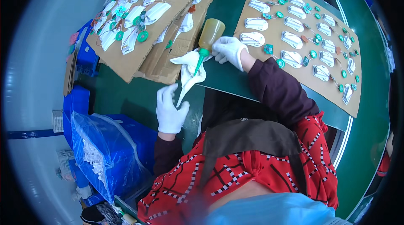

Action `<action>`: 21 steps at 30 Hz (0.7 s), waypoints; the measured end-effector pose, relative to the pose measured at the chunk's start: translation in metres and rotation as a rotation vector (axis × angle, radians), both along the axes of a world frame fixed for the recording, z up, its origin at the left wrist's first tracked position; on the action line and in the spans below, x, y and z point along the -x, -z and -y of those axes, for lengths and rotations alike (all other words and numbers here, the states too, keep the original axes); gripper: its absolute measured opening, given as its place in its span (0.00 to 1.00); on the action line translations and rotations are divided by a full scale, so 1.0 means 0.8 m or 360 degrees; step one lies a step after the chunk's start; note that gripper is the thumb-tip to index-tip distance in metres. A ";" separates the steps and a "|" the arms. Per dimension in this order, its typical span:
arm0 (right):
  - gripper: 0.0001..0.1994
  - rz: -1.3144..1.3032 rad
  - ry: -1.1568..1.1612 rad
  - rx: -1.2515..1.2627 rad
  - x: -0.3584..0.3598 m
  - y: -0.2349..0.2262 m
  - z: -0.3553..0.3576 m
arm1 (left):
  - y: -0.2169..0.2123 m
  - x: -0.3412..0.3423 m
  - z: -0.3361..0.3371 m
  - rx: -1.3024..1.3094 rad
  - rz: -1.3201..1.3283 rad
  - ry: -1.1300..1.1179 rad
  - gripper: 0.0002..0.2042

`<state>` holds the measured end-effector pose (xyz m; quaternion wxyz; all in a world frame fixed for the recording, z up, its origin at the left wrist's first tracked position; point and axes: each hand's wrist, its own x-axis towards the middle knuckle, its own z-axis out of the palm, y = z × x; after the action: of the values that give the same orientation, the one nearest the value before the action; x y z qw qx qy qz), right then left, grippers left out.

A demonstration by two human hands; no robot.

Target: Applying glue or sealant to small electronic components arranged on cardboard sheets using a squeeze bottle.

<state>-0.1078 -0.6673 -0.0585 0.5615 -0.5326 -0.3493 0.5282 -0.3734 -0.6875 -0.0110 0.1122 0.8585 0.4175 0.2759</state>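
Cardboard sheets (126,62) carry white parts (256,24); a blue bag (99,149) holds what may be white pieces.

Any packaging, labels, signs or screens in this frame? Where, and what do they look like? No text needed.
Squeeze bottle: amber, green nozzle, tipped down in the right hand onto a white cloth held by the left hand.
Plastic bag: lower left, clear blue, open, holding white pieces.
Blue bins: left edge, stacked.
Cardboard sheets: flat brown, carrying white parts.
No screens or signs visible.
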 end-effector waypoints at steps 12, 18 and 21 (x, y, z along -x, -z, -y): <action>0.10 0.0000 -0.0073 0.0002 0.009 0.002 -0.007 | 0.054 -0.076 -0.053 -0.0248 0.0561 -0.0002 0.10; 0.10 0.0061 -0.0062 0.0035 0.006 0.003 -0.008 | 0.051 -0.074 -0.062 -0.0207 0.0168 -0.0026 0.07; 0.10 0.0035 -0.0070 0.0028 0.004 0.006 -0.010 | 0.039 -0.097 -0.045 -0.0226 0.0556 0.0246 0.08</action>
<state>-0.1107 -0.6592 -0.0636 0.5412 -0.5355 -0.3623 0.5376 -0.2955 -0.6518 -0.0421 0.1428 0.8327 0.3041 0.4401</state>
